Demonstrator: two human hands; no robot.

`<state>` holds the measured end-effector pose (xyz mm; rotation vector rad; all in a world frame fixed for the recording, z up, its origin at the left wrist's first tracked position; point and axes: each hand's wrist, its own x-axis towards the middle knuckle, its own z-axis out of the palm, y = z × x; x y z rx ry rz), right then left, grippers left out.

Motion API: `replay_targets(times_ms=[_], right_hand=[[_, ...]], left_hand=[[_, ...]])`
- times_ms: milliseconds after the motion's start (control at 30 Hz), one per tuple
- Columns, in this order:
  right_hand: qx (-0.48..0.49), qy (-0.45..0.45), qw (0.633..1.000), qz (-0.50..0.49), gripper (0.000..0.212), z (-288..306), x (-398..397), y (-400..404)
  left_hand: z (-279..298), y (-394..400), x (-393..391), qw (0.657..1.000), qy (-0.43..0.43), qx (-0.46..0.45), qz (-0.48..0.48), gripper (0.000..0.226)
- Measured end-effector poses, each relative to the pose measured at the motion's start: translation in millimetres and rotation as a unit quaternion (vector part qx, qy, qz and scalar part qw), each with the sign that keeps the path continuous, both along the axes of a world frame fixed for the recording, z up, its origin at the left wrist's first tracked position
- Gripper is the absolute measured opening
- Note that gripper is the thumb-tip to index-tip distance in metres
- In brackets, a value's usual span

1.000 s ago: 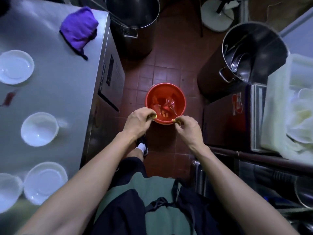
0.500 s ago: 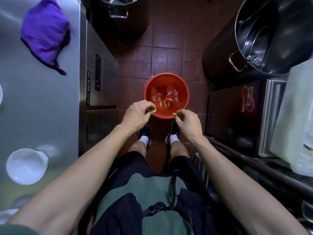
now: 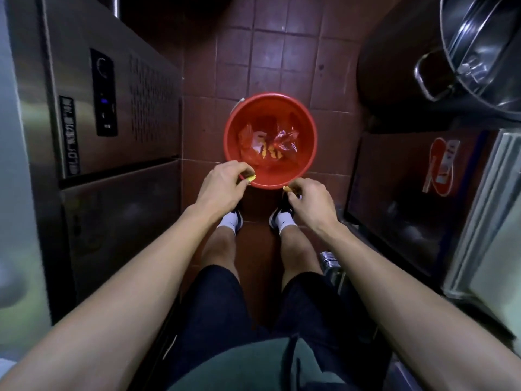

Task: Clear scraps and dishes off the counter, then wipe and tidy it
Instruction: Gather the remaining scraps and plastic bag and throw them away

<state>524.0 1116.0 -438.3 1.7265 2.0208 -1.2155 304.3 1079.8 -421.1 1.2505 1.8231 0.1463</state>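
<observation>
Above red bucket [image 3: 270, 142] on floor, between my feet, I hold both hands so scraps fall inside. Left hand [image 3: 222, 184] fingers pinched on yellow scrap [image 3: 250, 179] over rim. Right hand [image 3: 310, 200] fingers pinched on another scrap [image 3: 286, 188], just outside near rim; must move forward before release.

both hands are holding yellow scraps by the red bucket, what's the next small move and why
Probably nudge both hands forward, then let go. The left hand pinches a yellow scrap just over the near rim of the red bucket, but the right hand holds its scrap at or just short of the rim, so dropping now may miss.
</observation>
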Motion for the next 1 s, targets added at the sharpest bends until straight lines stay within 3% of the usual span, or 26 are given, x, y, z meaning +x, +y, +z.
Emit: replay_targets(times_ms=[200,667,1000], right_hand=[[-0.007,-0.011,1.0,0.023,0.016,-72,-1,16],[-0.043,-0.01,0.997,-0.058,0.015,-231,-23,30],[-0.049,-0.004,0.989,-0.142,0.016,-281,-42,20]], left_hand=[[-72,15,1,1.0,-0.002,-0.01,0.008,0.02],[-235,27,1,0.994,-0.037,-0.026,0.1,0.021],[-281,41,5,0.979,-0.058,-0.025,0.193,0.025]])
